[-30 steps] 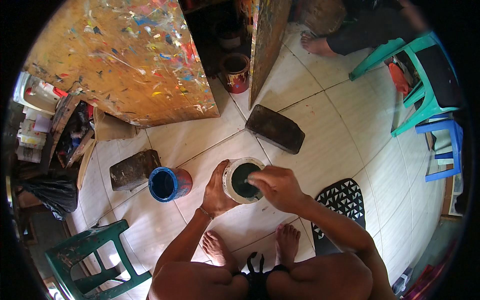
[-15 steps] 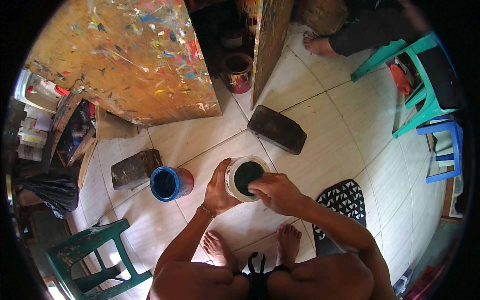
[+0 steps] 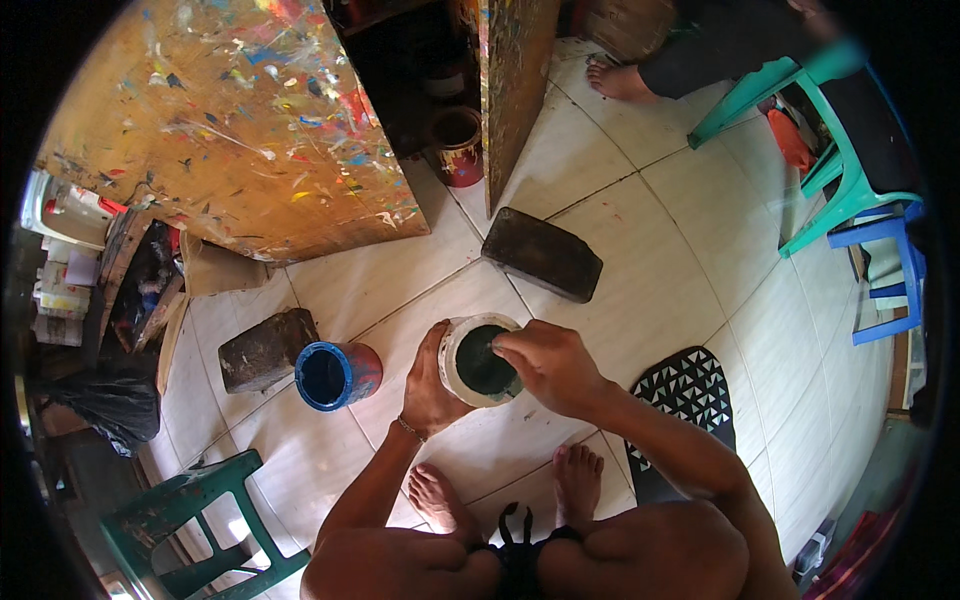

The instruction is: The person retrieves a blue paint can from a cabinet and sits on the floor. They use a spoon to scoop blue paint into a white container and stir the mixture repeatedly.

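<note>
Downward head-worn fisheye view

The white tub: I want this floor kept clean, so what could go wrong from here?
The right hand is at the opening of the white tub; dark green contents might splash the floor or bare feet.
Only the left hand visibly braces the tub; a slip could tip it.
The open blue-rimmed can near the left hand might get knocked.

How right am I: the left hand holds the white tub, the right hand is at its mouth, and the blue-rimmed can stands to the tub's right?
The can's side is wrong: in the head view, the blue-rimmed can stands to the left of the white tub. The rest stands.
</note>
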A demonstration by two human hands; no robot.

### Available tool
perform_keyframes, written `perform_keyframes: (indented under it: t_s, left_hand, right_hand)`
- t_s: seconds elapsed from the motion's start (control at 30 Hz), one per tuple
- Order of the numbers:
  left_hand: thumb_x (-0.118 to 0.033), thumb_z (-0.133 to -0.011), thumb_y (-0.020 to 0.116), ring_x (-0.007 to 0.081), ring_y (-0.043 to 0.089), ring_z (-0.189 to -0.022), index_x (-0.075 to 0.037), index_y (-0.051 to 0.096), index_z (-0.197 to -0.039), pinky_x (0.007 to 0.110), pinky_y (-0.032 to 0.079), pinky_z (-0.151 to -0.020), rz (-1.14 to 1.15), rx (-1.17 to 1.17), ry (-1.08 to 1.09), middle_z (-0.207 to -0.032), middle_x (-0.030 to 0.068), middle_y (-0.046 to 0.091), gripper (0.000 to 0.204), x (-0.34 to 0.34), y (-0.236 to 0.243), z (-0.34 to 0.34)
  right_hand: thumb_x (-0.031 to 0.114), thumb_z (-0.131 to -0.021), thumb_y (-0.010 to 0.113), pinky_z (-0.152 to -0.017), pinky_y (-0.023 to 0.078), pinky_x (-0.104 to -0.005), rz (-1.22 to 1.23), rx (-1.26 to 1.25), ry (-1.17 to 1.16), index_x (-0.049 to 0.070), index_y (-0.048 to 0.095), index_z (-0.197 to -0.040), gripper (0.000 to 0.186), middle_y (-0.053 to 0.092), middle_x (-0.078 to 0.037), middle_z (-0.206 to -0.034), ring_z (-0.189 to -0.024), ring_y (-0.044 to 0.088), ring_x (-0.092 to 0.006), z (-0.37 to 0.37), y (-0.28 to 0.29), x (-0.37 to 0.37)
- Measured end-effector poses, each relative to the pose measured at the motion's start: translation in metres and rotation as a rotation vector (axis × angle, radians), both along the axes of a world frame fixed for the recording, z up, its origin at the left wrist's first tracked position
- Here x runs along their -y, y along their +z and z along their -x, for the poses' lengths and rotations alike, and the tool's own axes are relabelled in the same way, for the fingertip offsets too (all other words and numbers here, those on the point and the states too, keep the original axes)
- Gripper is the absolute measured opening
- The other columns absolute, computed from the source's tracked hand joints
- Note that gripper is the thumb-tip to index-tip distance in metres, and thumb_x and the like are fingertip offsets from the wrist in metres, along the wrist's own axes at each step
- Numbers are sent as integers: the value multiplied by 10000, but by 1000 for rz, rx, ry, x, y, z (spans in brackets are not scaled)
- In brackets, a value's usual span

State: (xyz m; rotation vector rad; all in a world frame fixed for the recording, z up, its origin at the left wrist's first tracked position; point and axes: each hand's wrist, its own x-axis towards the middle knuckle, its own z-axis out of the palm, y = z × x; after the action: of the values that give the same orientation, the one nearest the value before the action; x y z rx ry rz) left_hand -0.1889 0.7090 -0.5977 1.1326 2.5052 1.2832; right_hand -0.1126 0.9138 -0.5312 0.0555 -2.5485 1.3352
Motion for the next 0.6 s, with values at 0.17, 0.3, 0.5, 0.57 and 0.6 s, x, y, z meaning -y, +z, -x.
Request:
perform_keyframes:
  t_s: [0.17, 0.3, 0.5, 0.57, 0.6]
  left_hand:
    - [-360, -572, 1001, 319, 660, -1175, 21, 342, -1472, 412, 541, -1016, 75, -120, -5, -1315, 192, 616, 1178, -2, 1, 3]
    - [-362, -562, 1005, 317, 656, -1186, 30, 336, -1473, 411, 542, -1011, 87, -88, -8, -1314, 193, 617, 1196, -1, 1, 1]
    - [-363, -556, 1008, 316, 648, -1200, 23, 327, -1481, 404, 531, -1030, 100, -60, 20, -1333, 192, 613, 1211, -1, 2, 0]
    - [-364, -557, 1008, 314, 647, -1201, 21, 323, -1484, 402, 530, -1033, 81, -41, 20, -1339, 192, 612, 1215, -1, 0, 0]
    - [-363, -558, 1007, 311, 648, -1202, 21, 323, -1485, 402, 529, -1034, 95, -37, 17, -1341, 191, 612, 1215, 0, 0, -1]
  right_hand:
    - [115, -911, 683, -741, 539, -456, -21, -1, 71, 42, 692, -941, 79, 668, -168, -786, -770, 661, -359, 0, -2, 0]
    - [90, -880, 685, -729, 534, -457, 60, 116, 162, 37, 657, -902, 64, 643, -155, -761, -747, 650, -367, 0, -6, 0]
    - [107, -913, 695, -698, 539, -429, -33, 9, 77, 28, 711, -959, 92, 687, -151, -809, -741, 667, -349, 0, -5, -2]
    - [131, -916, 707, -700, 544, -426, -1, -33, -30, 38, 730, -962, 106, 697, -152, -822, -753, 680, -349, 1, -4, -3]
    - [127, -918, 695, -706, 541, -439, 0, 54, 51, 38, 721, -965, 104, 696, -163, -831, -770, 677, -361, 0, -3, -3]
